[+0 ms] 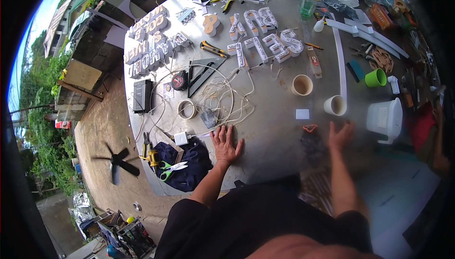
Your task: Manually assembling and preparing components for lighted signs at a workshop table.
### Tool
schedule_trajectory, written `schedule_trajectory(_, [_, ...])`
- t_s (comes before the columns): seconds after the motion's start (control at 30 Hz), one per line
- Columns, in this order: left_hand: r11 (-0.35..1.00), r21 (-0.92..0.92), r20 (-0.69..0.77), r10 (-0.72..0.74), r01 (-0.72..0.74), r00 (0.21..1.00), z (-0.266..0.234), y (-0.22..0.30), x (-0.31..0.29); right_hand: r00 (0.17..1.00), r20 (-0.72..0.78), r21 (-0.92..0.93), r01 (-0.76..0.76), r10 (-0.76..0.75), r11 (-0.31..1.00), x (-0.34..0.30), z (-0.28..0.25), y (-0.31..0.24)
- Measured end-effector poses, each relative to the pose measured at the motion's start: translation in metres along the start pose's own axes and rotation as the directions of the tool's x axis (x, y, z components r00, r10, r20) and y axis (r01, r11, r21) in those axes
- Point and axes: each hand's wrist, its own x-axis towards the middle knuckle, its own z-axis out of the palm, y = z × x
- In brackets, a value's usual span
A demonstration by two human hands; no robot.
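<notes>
My left hand [227,144] lies palm down on the metal table [272,133], fingers spread and nothing in it. Just beyond its fingertips are a small grey piece [209,118] and a tangle of white wire [222,98]. My right hand [340,135], slightly blurred, is open below a white cup [335,105], its fingers apart; whether it touches the table I cannot tell. Left of that hand lies a dark, blurred bundle with an orange band [309,128]. A second cup [302,85], with brown inside, and a small white card [302,114] are nearby.
Cut-out letters [289,46] fill the table's far side. Scissors [173,169] lie on dark cloth [194,157] at the left edge, below a tape roll [186,109] and tape measure [179,80]. A white bucket [385,119] and green cup [375,77] stand right; a fan [115,160] is left.
</notes>
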Motion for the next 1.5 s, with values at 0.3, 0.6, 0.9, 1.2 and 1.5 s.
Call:
schedule_trajectory(0.3, [0.998, -0.057, 0.003, -0.011, 0.011, 1.000, 0.002, 0.000, 0.000, 0.995, -0.058, -0.060, 0.071, -0.075, 0.996, -0.001, 0.003, 0.016])
schedule_trajectory(0.6, [0.996, -0.087, -0.010, -0.021, 0.020, 1.000, -0.001, 0.000, -0.001, 0.996, -0.046, -0.079, 0.071, -0.075, 0.994, -0.001, 0.010, 0.023])
schedule_trajectory(0.9, [0.996, -0.087, -0.005, -0.024, 0.024, 1.000, 0.000, 0.000, -0.001, 0.997, -0.039, -0.077, 0.059, -0.062, 0.995, -0.001, 0.008, 0.021])
schedule_trajectory(1.2, [0.997, -0.080, -0.007, -0.020, 0.020, 1.000, 0.001, -0.001, 0.000, 0.996, -0.053, -0.094, 0.069, -0.074, 0.993, 0.000, 0.009, 0.021])
schedule_trajectory(1.5, [0.998, -0.064, 0.009, -0.026, 0.026, 1.000, 0.001, 0.000, -0.002, 0.999, -0.031, -0.094, 0.040, -0.043, 0.995, -0.002, 0.007, 0.018])
